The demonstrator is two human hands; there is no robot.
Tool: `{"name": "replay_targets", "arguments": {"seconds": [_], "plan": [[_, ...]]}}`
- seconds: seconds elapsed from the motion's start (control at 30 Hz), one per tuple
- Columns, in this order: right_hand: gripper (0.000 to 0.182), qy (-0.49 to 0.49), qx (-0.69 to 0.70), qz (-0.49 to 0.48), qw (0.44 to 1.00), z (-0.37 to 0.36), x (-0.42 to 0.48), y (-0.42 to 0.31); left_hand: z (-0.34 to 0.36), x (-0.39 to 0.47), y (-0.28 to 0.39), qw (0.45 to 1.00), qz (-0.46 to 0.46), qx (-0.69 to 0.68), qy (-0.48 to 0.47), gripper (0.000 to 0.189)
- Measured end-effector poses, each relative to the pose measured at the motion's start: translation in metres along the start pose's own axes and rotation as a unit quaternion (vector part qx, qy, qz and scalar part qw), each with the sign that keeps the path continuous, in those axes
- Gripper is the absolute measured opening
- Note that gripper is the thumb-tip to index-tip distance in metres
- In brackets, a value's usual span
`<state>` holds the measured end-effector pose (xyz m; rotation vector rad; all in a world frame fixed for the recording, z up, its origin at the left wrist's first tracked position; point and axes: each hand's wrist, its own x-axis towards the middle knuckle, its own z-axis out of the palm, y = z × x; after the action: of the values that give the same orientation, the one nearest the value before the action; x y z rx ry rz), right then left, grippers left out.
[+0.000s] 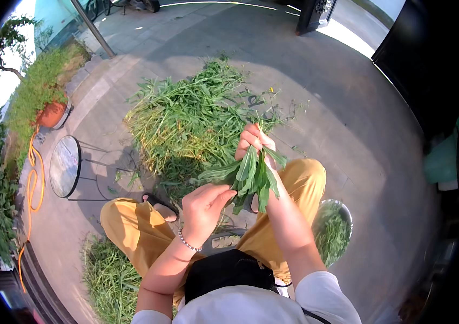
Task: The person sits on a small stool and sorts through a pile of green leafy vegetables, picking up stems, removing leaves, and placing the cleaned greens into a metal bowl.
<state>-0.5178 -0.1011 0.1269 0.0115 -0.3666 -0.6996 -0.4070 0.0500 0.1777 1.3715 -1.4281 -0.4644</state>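
Observation:
My right hand (255, 139) grips a bunch of long green leaves (249, 174) at its stem end, with the leaves hanging down toward me. Pinched between the thumb and fingers of my left hand (207, 206) is what looks like the tip of one leaf at the bunch's lower left. A beaded bracelet (189, 242) circles my left wrist. Just beyond both hands, a large heap of cut leafy plants (189, 117) is spread over the concrete floor. By my right leg stands a light-rimmed basin (350, 227) holding green leaves (332, 231).
A second heap of greens (112, 279) lies by my left leg. To the left are a small round table (65, 166) with thin metal legs, an orange hose (31, 190) and a terracotta pot (52, 113). A metal pole (94, 30) rises beyond; a green container (442, 162) stands far right.

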Motion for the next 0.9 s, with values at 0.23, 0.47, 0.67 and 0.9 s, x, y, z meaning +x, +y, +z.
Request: {"name": "replay_targets", "arguments": {"seconds": [0.23, 0.47, 0.67, 0.9], "plan": [[0.026, 0.016, -0.006, 0.051, 0.999, -0.005, -0.003, 0.004, -0.014, 0.008, 0.006, 0.998, -0.021, 0.042, 0.030, 0.010], [0.027, 0.087, -0.098, 0.068, 0.989, -0.016, -0.003, 0.007, -0.029, 0.005, -0.003, 0.985, -0.165, -0.051, -0.003, 0.011], [0.027, 0.096, -0.118, 0.074, 0.986, -0.012, -0.004, 0.011, -0.045, 0.005, -0.018, 0.834, -0.420, -0.330, -0.137, 0.022], [0.026, 0.105, -0.140, 0.083, 0.981, -0.006, -0.005, 0.012, -0.037, -0.002, -0.034, 0.769, -0.446, -0.440, -0.125, 0.021]]}}
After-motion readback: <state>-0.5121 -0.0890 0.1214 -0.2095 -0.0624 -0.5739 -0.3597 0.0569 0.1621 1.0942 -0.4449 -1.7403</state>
